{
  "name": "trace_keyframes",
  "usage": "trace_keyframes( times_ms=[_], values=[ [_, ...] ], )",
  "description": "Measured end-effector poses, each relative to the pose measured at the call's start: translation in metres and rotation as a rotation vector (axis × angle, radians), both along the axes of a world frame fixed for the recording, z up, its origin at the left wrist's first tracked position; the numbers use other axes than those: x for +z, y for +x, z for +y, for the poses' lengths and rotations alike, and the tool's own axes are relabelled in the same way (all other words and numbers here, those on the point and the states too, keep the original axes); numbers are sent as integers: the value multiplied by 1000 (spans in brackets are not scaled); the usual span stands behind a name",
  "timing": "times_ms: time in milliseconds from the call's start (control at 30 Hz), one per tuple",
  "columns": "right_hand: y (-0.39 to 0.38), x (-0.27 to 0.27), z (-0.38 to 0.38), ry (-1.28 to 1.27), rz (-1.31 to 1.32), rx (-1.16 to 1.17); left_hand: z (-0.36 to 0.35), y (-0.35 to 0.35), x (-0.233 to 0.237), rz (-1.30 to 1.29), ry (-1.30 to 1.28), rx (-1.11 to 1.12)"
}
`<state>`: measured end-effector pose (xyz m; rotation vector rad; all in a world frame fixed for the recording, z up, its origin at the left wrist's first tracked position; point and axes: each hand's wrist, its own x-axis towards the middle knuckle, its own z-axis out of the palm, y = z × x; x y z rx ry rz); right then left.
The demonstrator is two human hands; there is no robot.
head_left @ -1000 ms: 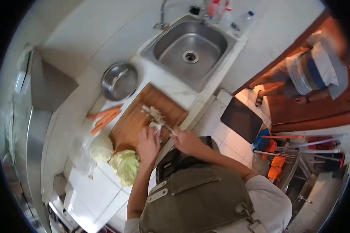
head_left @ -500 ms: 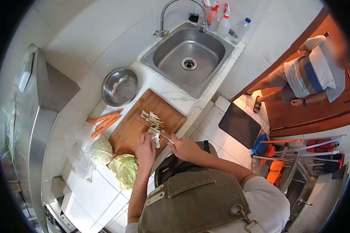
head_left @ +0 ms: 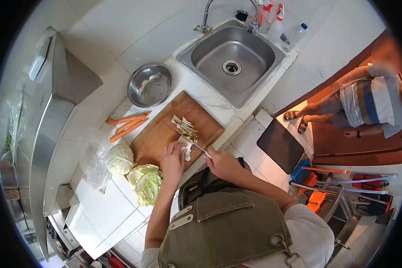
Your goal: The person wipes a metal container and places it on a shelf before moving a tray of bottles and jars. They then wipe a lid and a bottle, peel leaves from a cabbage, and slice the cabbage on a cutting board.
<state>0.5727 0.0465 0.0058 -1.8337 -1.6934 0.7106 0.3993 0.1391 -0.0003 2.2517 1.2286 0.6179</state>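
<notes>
My right hand [head_left: 223,164] is closed round the handle of a knife [head_left: 198,146], its blade at a white piece of cabbage [head_left: 186,149]. Fingers of my left hand [head_left: 173,160] press on that piece at the near edge of the wooden cutting board [head_left: 154,138]. Thin pale shreds [head_left: 184,127] lie on the board just beyond the blade. Left of the board are a whole cabbage [head_left: 119,159] and a leafy cut cabbage [head_left: 145,184].
Several carrots [head_left: 129,124] and a metal bowl [head_left: 150,85] lie behind the board. A steel sink [head_left: 232,62] is beyond, with spray bottles [head_left: 277,22] at its corner. A plastic bag [head_left: 95,165] is at left. Another person [head_left: 366,102] stands at the doorway.
The view has shifted, so the counter appears farther right. The knife has swung slightly away from my left hand, showing more blade. The other person has moved arms and feet.
</notes>
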Motion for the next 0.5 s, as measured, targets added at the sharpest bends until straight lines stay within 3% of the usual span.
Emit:
trace_keyframes(
  times_ms=[67,500],
  values=[
    [3,0,0,-5,0,-13,1,0,-5,25,118,-21],
    [14,4,-7,-96,-99,-37,1,3,-3,64,108,-15]
  ],
)
